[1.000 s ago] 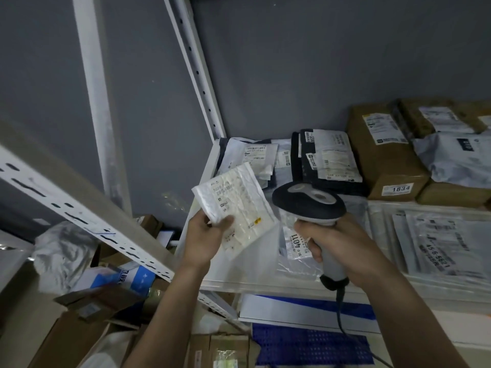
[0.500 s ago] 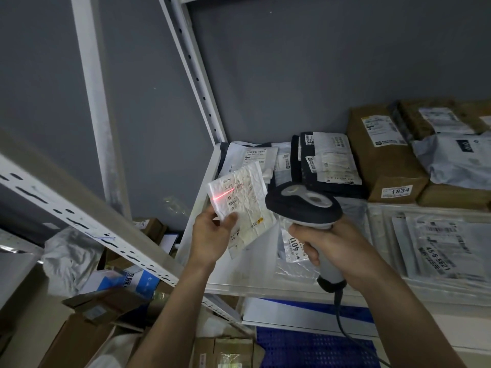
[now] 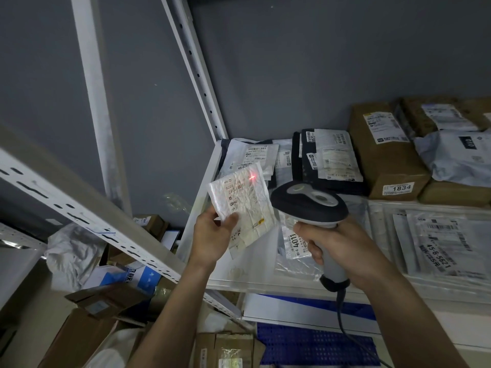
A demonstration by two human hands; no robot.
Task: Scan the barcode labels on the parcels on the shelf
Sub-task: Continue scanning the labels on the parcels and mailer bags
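Fingers and thumb of the left hand (image 3: 212,239) pinch a small white parcel (image 3: 243,205) by its lower left corner, holding it tilted above the front left of the white metal shelf (image 3: 212,166). A red scan dot (image 3: 252,177) glows near the parcel's top edge. Curled round the handle, the right hand (image 3: 337,247) grips 1 corded scanner (image 3: 309,201), its head just beside the parcel. Behind stands a grey wall (image 3: 292,62). On the shelf lie black mailers (image 3: 326,160), 2 brown boxes I can count, one marked 1834 (image 3: 385,160), and clear bags (image 3: 438,240). Cardboard boxes (image 3: 103,301) clutter the floor at the lower left.
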